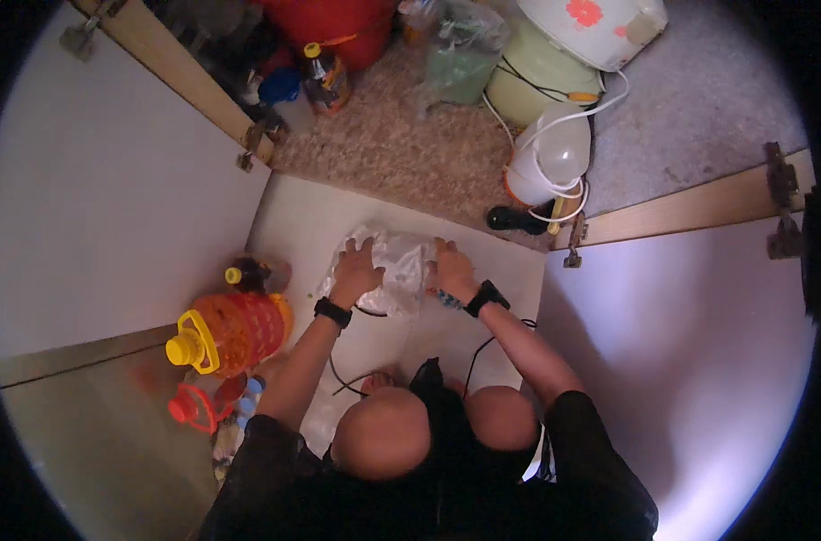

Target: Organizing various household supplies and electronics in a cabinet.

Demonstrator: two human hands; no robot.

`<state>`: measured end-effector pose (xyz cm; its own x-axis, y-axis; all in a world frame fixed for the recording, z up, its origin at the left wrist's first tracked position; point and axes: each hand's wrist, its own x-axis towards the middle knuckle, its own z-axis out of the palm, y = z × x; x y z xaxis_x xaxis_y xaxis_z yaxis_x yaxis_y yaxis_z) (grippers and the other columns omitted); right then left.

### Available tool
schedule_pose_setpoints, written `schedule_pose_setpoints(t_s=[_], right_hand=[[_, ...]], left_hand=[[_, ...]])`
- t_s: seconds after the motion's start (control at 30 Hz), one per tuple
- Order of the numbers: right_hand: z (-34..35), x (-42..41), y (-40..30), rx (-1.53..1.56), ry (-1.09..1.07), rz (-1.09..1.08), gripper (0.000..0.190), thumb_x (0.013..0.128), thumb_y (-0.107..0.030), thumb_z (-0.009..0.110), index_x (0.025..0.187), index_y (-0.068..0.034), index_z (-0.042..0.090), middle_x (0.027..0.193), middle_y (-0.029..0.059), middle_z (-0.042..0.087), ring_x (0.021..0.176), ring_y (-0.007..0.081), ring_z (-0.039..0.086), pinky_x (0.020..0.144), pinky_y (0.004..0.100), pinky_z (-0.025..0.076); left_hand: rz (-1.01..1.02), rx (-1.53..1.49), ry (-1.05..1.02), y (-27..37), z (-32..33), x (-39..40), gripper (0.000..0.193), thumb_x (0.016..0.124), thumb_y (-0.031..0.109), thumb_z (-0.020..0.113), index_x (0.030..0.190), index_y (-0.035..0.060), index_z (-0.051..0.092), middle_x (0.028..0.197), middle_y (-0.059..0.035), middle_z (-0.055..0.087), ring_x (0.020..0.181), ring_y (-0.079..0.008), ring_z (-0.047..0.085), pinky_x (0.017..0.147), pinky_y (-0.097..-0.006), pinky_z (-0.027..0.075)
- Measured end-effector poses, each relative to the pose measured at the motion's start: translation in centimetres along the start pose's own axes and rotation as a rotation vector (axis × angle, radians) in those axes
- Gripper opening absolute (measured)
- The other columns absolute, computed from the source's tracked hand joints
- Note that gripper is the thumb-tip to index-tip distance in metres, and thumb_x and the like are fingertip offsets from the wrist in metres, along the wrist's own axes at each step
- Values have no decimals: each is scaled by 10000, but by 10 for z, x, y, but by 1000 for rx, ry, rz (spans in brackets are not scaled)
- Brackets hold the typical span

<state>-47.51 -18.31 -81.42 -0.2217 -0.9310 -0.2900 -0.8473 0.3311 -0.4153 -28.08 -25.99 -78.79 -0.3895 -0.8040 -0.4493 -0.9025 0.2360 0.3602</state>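
A crumpled, translucent plastic bag (pixel 400 267) lies on the pale floor in front of me, just short of the cabinet. My left hand (pixel 358 274) rests on the bag's left part, its fingers apart and pointing away from me. At the bag's right edge is my right hand (pixel 453 270), fingers bent slightly; whether they pinch the plastic is hidden. What the bag contains cannot be made out. A dark curved edge shows under its near side. Both wrists wear black bands, and a beaded bracelet (pixel 449 298) circles the right one.
Cabinet doors (pixel 113 182) (pixel 681 324) stand swung out on both sides. Left of me are a large oil jug (pixel 248 331), a dark bottle (pixel 252 275) and a red-capped jug (pixel 194 408). Inside the cabinet sit a red bucket (pixel 356 34), a corded white appliance (pixel 552 155) and a soda bottle (pixel 326 81).
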Motion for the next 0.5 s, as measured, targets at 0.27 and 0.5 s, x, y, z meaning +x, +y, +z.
schedule_pose_setpoints(t_s=[0.27, 0.5], right_hand=[[35, 14, 8, 34, -190, -244, 539, 712, -238, 634, 1164, -5, 455, 1076, 247, 515, 917, 397, 555, 768, 442, 471], [74, 6, 31, 172, -303, -536, 492, 722, -184, 590, 1169, -17, 472, 1077, 233, 531, 930, 390, 560, 817, 438, 459]], left_hand=[[83, 90, -85, 10, 15, 24, 819, 643, 293, 716, 1346, 137, 326, 1360, -292, 268, 1138, -472, 423, 875, -501, 445], [297, 69, -290, 28, 46, 16, 864, 540, 272, 762, 1299, 122, 378, 1252, -290, 395, 1120, -462, 439, 858, -512, 443]])
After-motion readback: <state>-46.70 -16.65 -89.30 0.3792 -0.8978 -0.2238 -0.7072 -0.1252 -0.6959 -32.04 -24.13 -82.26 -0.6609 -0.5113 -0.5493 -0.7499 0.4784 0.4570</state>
